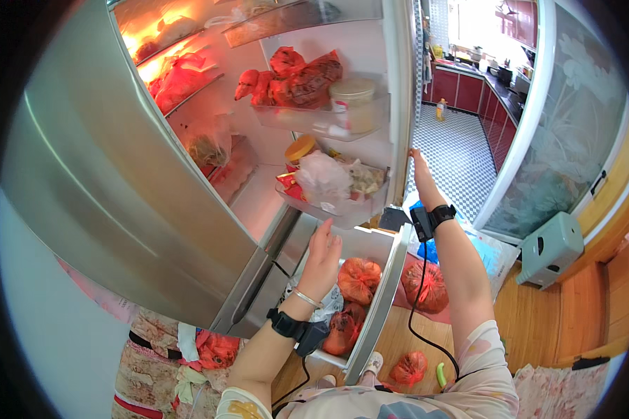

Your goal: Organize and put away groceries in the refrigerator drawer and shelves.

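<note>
An open refrigerator stands before me. My right hand point(417, 156) is at the outer edge of its open door point(400, 105); whether it grips the edge is hard to tell. My left hand point(322, 256) is raised with nothing in it, just below the lowest door shelf point(340, 212). That shelf holds a white plastic bag point(322, 175), a jar with a yellow lid point(300, 148) and red packets. Higher up, another door shelf bears red-bagged food point(306, 78) beside a lidded jar point(352, 102). Beneath my left hand, a pulled-out drawer point(380, 309) holds orange-red bags point(359, 280).
On the wooden floor lie a red bag of produce point(425, 285), a smaller red bag point(410, 368) and a green vegetable point(441, 375). A grey-green plastic box point(551, 250) stands by the frosted glass door point(561, 131). Floral cloth point(152, 372) with a red bag is at lower left.
</note>
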### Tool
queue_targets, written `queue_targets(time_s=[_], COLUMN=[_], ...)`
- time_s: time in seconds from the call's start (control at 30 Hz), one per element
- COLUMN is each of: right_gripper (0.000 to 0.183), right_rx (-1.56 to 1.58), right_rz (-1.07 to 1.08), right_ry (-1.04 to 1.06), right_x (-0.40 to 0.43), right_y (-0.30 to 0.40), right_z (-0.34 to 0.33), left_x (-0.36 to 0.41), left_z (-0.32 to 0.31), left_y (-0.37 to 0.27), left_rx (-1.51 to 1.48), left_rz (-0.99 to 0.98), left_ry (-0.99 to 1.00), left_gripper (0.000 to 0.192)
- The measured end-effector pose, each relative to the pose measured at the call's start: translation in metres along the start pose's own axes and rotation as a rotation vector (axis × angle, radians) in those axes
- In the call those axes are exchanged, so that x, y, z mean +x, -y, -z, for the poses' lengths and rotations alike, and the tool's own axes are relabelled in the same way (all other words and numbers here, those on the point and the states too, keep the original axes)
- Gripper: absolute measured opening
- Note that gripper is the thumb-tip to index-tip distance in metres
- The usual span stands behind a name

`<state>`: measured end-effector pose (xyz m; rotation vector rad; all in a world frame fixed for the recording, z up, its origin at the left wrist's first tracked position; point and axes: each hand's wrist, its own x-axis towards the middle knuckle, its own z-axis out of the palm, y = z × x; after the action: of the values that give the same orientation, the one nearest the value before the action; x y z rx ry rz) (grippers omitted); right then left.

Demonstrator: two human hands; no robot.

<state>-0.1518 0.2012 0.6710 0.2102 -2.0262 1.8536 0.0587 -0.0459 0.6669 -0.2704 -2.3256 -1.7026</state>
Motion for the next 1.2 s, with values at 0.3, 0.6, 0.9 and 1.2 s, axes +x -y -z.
queue_targets(time_s=[0.3, 0.6, 0.9, 1.2], right_gripper=[0.048, 0.063, 0.06, 0.05], right_rx=[-0.163, -0.092, -0.347, -0.318], right_rz=[0.194, 0.05, -0.323, -0.688], right_ry=[-0.01, 0.222, 0.245, -0.067], right_x=[-0.073, -0.213, -0.335, -0.504], right_y=[-0.013, 0.02, -0.044, -0.138], right_z=[-0.057, -0.144, -0.105, 0.007], left_x=[-0.057, -0.107, -0.139, -0.224], left_z=[0.062, 0.136, 0.13, 0.014], left_y=[0.005, 0.041, 0.15, 0.244], left_rx=[-0.186, -0.141, -0.112, -0.057], left_rz=[0.031, 0.08, 0.259, 0.482], left_ry=[0.087, 0.102, 0.12, 0.523], left_gripper=[0.053, 0.052, 0.052, 0.051])
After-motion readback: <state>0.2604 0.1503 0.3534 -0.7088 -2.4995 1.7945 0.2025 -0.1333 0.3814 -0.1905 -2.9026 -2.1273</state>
